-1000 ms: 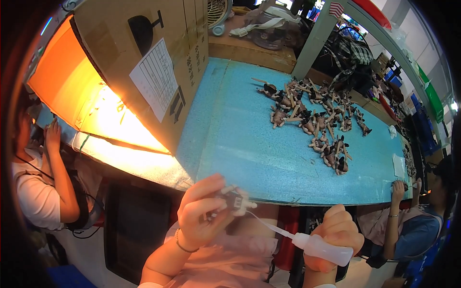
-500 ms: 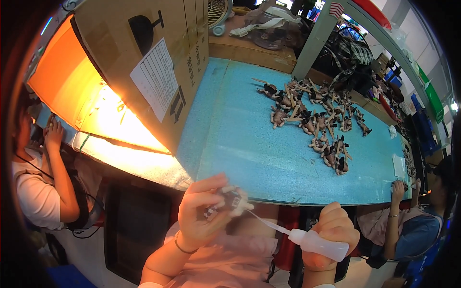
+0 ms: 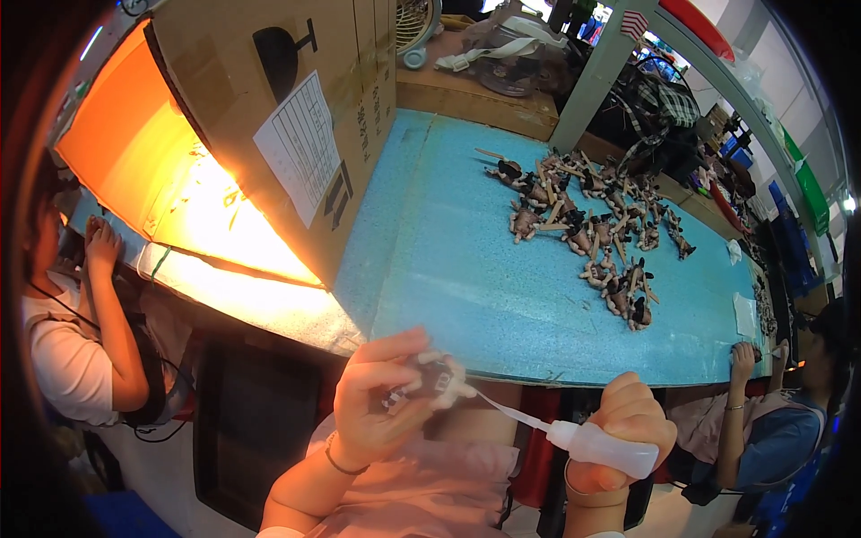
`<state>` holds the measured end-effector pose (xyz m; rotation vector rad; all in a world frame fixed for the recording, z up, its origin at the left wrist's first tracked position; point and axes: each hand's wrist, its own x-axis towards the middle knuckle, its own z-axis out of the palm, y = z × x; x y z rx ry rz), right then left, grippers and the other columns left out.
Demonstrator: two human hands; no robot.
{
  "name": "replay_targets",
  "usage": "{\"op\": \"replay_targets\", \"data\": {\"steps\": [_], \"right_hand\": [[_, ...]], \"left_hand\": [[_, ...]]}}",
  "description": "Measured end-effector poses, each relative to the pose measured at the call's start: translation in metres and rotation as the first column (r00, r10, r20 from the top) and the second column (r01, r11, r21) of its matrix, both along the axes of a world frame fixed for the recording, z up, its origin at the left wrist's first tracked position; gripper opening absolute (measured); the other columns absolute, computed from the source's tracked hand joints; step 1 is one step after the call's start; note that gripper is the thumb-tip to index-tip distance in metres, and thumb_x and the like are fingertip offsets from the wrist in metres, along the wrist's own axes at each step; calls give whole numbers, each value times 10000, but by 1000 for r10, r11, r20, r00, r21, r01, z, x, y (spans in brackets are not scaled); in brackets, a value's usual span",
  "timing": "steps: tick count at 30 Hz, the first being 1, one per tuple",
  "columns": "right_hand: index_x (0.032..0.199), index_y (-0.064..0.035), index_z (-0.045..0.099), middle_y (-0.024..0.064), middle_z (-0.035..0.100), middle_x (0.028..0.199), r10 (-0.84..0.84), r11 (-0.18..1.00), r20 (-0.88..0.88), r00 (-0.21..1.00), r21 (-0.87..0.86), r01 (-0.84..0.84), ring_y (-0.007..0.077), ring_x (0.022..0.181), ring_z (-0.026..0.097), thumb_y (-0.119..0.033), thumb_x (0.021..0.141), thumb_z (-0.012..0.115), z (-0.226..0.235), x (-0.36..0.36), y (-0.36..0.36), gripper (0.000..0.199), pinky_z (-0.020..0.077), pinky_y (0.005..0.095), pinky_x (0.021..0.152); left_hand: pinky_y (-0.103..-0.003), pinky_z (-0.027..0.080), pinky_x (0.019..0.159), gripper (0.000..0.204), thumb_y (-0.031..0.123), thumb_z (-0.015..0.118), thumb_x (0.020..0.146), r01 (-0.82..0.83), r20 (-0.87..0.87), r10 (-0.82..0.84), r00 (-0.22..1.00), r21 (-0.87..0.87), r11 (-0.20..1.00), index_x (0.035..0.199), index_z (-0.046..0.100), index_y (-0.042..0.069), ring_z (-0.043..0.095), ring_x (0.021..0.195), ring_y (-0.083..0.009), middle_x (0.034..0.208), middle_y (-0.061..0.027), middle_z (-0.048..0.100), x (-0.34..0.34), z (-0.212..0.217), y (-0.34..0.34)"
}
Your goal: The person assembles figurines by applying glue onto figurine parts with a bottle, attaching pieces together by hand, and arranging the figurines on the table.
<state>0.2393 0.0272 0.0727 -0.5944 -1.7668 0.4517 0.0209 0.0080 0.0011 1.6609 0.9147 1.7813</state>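
Note:
Near the table's front edge, my left hand (image 3: 377, 399) is closed round a small figurine (image 3: 439, 381), pale with a brown and dark body; my fingers cover part of it. My right hand (image 3: 628, 426) grips a white squeeze bottle (image 3: 610, 450) with a long thin nozzle. The nozzle points left, its tip at or very close to the figurine's right side; whether it touches I cannot tell. On the blue tabletop (image 3: 439, 296) beyond lies a heap of similar figurines (image 3: 583, 224) with wooden sticks among them.
A large cardboard box (image 3: 314, 108) stands at the left, brightly lit orange inside. A grey post (image 3: 592, 81) rises behind the figurines. Co-workers sit at the left (image 3: 81, 350) and right (image 3: 762, 421). A dark tray (image 3: 256, 430) is below the table, left of my arm.
The bottle and my right hand have shifted slightly right, and the nozzle tip sits a little further right. My left hand still holds the figurine, which has turned slightly.

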Motion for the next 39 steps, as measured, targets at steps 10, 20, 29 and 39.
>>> {"op": "replay_targets", "data": {"steps": [10,20,29,39], "right_hand": [[825,-89,416,-6,393,657,-38,997,51,998,62,35,122,561,361,-593,754,586,-1,-7,2,537,292,275,541],[1002,-22,444,119,615,884,-5,793,-233,972,-593,-138,161,814,577,-150,842,600,-42,-49,60,258,448,258,716],[985,-5,526,71,619,939,35,772,239,970,-623,125,103,854,549,-93,809,596,-76,-97,137,209,429,248,741],[847,-27,532,118,555,812,-82,993,768,636,11,115,273,717,570,-140,770,639,18,-150,7,174,449,348,581]], "left_hand": [[-405,464,914,413,-22,704,704,-4,-29,5,1000,36,999,998,424,53,526,1075,-295,1130,-212,470,-5,-1,3],[-341,484,857,361,-37,648,765,-29,261,59,964,-117,993,1036,419,31,550,1025,-241,1185,-201,457,-25,-10,-19],[-334,453,881,308,-21,605,792,-73,429,130,894,-147,986,1038,425,22,568,979,-220,1094,-187,530,-69,-23,-47],[-332,485,820,237,61,563,858,-178,657,273,703,-208,962,1048,425,23,580,940,-220,1020,-169,564,-114,-23,-67]]}}
